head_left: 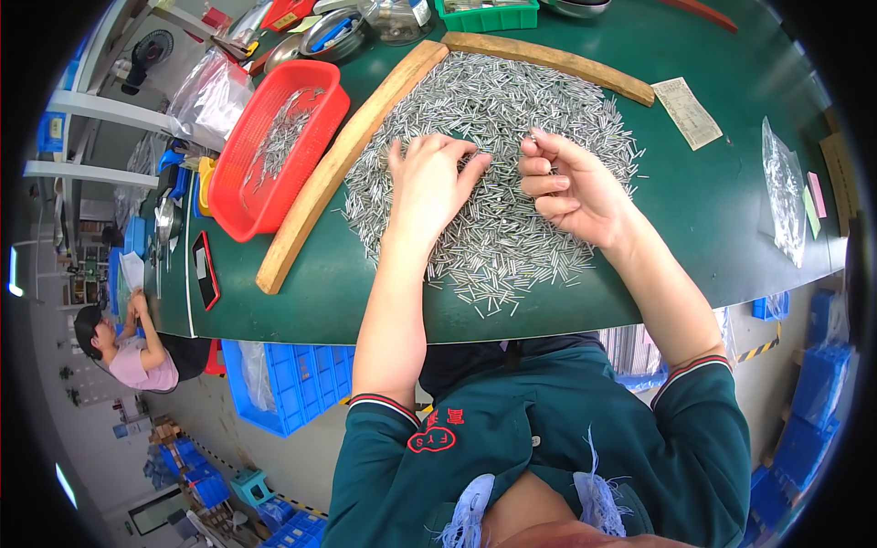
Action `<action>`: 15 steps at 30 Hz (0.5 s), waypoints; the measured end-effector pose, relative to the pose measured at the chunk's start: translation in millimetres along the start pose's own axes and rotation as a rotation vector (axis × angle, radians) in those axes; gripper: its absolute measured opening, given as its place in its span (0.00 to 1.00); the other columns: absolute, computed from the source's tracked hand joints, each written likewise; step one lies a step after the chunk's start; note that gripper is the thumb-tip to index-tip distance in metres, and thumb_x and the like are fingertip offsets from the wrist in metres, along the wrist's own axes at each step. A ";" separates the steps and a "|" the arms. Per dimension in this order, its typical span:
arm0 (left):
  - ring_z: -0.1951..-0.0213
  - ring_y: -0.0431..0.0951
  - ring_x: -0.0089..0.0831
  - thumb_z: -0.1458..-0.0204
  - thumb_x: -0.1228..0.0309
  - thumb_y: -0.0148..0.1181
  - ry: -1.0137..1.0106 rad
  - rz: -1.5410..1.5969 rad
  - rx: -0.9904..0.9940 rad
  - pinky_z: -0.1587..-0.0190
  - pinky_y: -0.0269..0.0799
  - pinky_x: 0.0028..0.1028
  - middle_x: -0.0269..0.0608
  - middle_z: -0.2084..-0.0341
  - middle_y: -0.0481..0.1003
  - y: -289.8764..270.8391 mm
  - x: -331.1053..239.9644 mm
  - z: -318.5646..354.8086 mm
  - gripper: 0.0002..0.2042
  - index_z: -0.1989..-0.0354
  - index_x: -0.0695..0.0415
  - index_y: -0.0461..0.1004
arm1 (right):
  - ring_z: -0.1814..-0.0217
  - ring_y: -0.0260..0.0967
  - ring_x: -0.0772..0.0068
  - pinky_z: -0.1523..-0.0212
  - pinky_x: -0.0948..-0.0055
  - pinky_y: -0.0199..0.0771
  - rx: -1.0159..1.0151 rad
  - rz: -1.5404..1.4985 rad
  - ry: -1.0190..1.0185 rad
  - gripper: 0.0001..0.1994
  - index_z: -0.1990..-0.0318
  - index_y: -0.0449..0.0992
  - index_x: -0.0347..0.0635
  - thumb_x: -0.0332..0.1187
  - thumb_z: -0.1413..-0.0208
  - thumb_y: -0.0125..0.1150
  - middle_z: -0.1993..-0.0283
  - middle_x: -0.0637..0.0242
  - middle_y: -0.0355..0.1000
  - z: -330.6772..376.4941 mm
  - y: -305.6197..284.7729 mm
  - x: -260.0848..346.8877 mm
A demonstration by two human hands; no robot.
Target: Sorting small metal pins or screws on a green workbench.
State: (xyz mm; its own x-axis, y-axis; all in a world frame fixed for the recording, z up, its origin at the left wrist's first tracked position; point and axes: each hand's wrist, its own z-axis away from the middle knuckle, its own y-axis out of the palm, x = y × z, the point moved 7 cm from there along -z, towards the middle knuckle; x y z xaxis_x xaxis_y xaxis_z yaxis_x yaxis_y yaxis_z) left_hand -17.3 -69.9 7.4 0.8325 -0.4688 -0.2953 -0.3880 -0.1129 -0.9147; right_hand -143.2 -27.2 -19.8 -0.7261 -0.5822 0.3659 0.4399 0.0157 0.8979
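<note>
A broad heap of small silvery metal pins [512, 247] spreads over the green tabletop. My left hand [429, 183] rests over the heap's left part, fingers bent down and thumb and forefinger drawn close together; whatever lies between those tips is too small to make out. On the other side, my right hand [575, 187] is lifted over the heap, palm partly turned up. Its thumb and forefinger pinch what looks like one small metal pin, and the other fingers curl in.
Two wooden bars [356, 160] [548, 62] border the heap at left and back. A red basket [274, 215] holding more pins stands left. A paper slip [687, 113], clear plastic bag [784, 196] and phone [206, 270] lie around. Another person [137, 356] sits at far left.
</note>
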 end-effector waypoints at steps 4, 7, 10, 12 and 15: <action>0.54 0.70 0.36 0.54 0.53 0.57 0.065 0.083 0.035 0.43 0.47 0.50 0.39 0.64 0.74 5.0 -10.5 0.6 0.18 0.63 0.55 0.76 | 0.82 0.49 0.93 0.90 0.93 0.43 0.000 -0.020 0.011 0.10 0.66 0.69 0.41 0.38 0.42 0.51 0.76 0.79 0.57 -0.3 -1.5 -1.4; 0.54 0.69 0.37 0.56 0.54 0.58 0.068 0.149 0.059 0.42 0.45 0.54 0.41 0.64 0.74 8.1 -12.0 -0.5 0.18 0.65 0.55 0.76 | 0.82 0.49 0.93 0.90 0.92 0.43 0.012 -0.041 0.020 0.09 0.67 0.68 0.41 0.38 0.43 0.51 0.76 0.79 0.57 -0.6 -1.2 -1.6; 0.55 0.70 0.37 0.56 0.57 0.58 0.064 0.171 0.118 0.42 0.45 0.54 0.40 0.67 0.74 8.4 -13.6 -0.4 0.16 0.66 0.56 0.76 | 0.82 0.49 0.92 0.90 0.92 0.44 0.025 -0.040 0.018 0.10 0.68 0.68 0.41 0.38 0.44 0.52 0.76 0.79 0.58 -0.7 -1.5 -1.0; 0.57 0.70 0.36 0.56 0.59 0.58 0.067 0.245 0.125 0.42 0.45 0.54 0.39 0.69 0.73 7.2 -14.4 -0.1 0.14 0.68 0.56 0.76 | 0.82 0.49 0.92 0.89 0.92 0.44 0.027 -0.030 0.012 0.10 0.68 0.68 0.41 0.39 0.45 0.53 0.75 0.78 0.58 -0.1 -0.7 -0.6; 0.57 0.71 0.34 0.54 0.61 0.57 0.036 0.236 0.169 0.41 0.46 0.45 0.37 0.67 0.73 6.7 -13.1 -0.6 0.12 0.67 0.55 0.76 | 0.81 0.50 0.91 0.89 0.91 0.44 -0.025 -0.002 -0.057 0.12 0.68 0.68 0.41 0.41 0.47 0.55 0.74 0.76 0.59 2.9 2.4 6.1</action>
State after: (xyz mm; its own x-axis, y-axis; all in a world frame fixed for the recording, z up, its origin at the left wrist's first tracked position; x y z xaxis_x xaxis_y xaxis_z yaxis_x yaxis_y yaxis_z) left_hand -31.0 -65.1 5.3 0.7115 -0.4957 -0.4980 -0.4953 0.1490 -0.8559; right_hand -148.1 -28.3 -14.7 -0.7555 -0.5353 0.3777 0.4508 -0.0064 0.8926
